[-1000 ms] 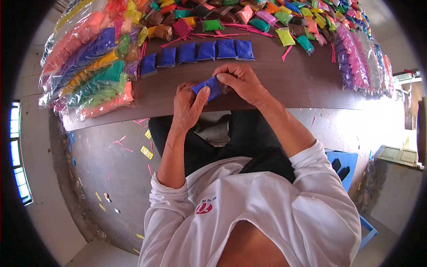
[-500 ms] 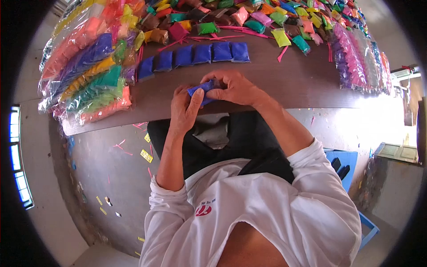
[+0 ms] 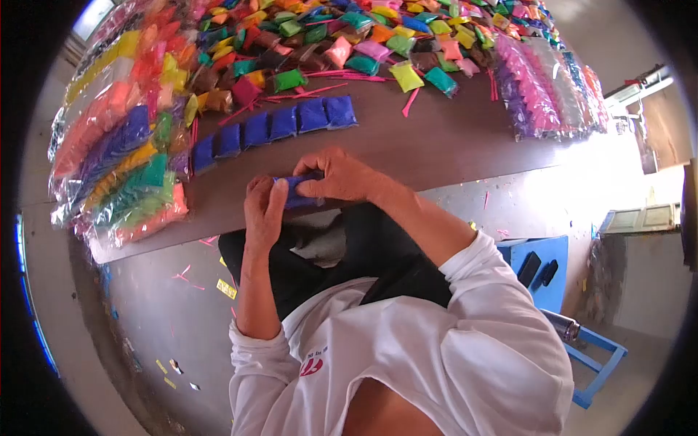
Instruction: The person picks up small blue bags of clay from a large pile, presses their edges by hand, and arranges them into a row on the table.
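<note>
Counter (image 3: 429,149), one, dark brown, its near edge toward the person's lap. Heap of small coloured packets (image 3: 349,43), spread over the far part of the counter. Stacked clear bags of coloured packets (image 3: 120,163), at the counter's left edge. Further clear bags (image 3: 545,94), pink, purple and pale, toward the right edge. Blue packets in a slanting row (image 3: 283,122), six, side by side, between the heap and the hands. Left hand (image 3: 263,211), one, grip clamped on the held packet's left end, thumb on top. Right hand (image 3: 338,174), one, grip closed on the same packet's right part, thumb in front. Held blue packet (image 3: 297,192), one, at the counter's near edge, below the row and apart from it. Thin pink strips (image 3: 320,92), several, loose along the heap's near side
</note>
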{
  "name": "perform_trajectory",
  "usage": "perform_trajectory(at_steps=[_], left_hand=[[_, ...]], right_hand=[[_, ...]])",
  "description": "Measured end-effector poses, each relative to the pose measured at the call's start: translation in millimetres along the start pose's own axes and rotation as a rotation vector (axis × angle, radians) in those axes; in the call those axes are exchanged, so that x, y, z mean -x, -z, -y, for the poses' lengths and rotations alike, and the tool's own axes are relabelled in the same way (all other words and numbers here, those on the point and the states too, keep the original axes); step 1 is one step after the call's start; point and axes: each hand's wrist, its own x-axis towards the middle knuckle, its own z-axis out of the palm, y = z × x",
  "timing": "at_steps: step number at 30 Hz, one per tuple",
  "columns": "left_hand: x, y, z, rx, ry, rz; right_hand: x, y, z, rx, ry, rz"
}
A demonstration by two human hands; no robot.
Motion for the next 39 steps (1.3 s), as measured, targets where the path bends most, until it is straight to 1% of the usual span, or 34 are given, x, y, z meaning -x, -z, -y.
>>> perform_trajectory(at_steps=[3, 4, 6, 7, 8, 10, 11, 14, 17, 20, 23, 26, 29, 32, 35, 39], left_hand=[[3.6, -2.0, -5.8, 0.302, 0.306, -0.065], [0.3, 4.0, -4.2, 0.163, 0.171, 0.028], [-2.0, 4.8, -1.4, 0.07, 0.066, 0.05], [-2.4, 4.7, -0.6, 0.022, 0.014, 0.064], [-2.4, 4.1, 0.0, 0.025, 0.018, 0.068], [-2.1, 1.5, 0.3, 0.034, 0.021, 0.076], [-2.7, 1.0, -1.0, -0.012, 0.004, 0.081], [-5.5, 0.8, -6.5, -0.119, -0.057, 0.085], [-5.9, -0.5, -10.2, -0.166, -0.102, 0.061], [-4.2, -1.6, -4.8, -0.195, -0.105, 0.041], [-2.5, -2.1, 1.5, -0.198, -0.109, 0.024], [-3.0, -2.8, -5.1, -0.205, -0.103, 0.02], [-4.3, -3.5, -9.0, -0.252, -0.141, 0.021], [-5.4, -4.6, -15.2, -0.285, -0.159, 0.033], [-5.4, -6.7, -13.5, -0.307, -0.196, 0.015], [-5.6, -9.6, -17.6, -0.31, -0.221, -0.002]], right_hand=[[19.3, -8.5, -5.2, -0.151, -0.026, -0.225], [26.0, -5.2, -5.9, -0.175, -0.094, -0.327], [48.7, 12.0, -8.6, -0.227, -0.23, -0.528], [55.7, 25.1, -10.9, -0.194, -0.275, -0.629], [59.6, 40.3, -13.6, -0.161, -0.319, -0.731], [65.3, 66.2, -13.9, -0.079, -0.356, -0.83], [64.9, 75.6, -14.3, -0.036, -0.375, -0.878], [50.5, 86.6, -30.0, 0.151, -0.383, -0.927], [32.7, 92.8, -48.2, 0.296, -0.352, -0.883], [24.2, 95.3, -47.9, 0.553, -0.371, -0.785], [24.3, 98.5, -35.5, 0.591, -0.444, -0.769], [28.3, 100.8, -28.3, 0.505, -0.408, -0.795], [28.3, 97.1, -29.7, 0.452, -0.267, -0.8], [23.1, 93.6, -33.5, 0.547, -0.215, -0.736], [18.6, 88.7, -47.8, 0.742, -0.161, -0.716], [20.7, 92.8, -40.0, 0.661, -0.204, -0.681]])
